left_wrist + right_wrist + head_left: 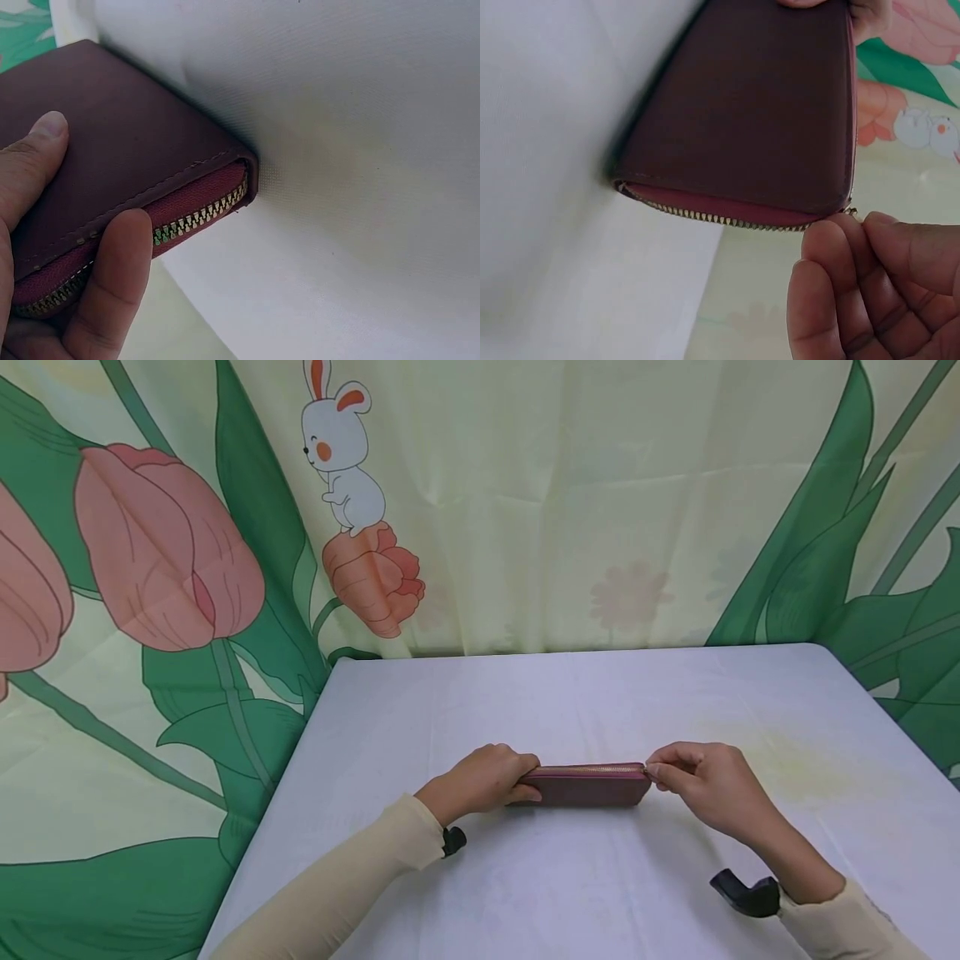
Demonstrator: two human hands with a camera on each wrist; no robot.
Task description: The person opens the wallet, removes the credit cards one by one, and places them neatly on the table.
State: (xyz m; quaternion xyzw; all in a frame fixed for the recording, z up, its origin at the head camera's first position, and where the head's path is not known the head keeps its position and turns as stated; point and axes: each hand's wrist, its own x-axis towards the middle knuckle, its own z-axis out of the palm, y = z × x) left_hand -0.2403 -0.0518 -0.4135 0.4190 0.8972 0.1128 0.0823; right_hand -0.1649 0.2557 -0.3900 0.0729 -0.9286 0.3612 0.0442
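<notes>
A dark maroon zip-around wallet [588, 789] stands on its long edge on the white table, its zipper along the top. My left hand [483, 781] grips the wallet's left end, thumb on the near face. In the left wrist view, brass zipper teeth [199, 217] run round that end beside a finger. At the upper right corner, my right hand [708, 785] pinches the small metal zipper pull [851, 211] between thumb and forefinger; the fingertips hide most of it. Below that corner, the right wrist view shows zipper teeth [727, 220] along the wallet's right end.
A white cloth covers the table [540, 710], with a faint yellowish patch on the right. Behind it hangs a curtain [510, 510] printed with tulips, leaves and a rabbit. A black strap piece [746, 893] sticks out at the right wrist.
</notes>
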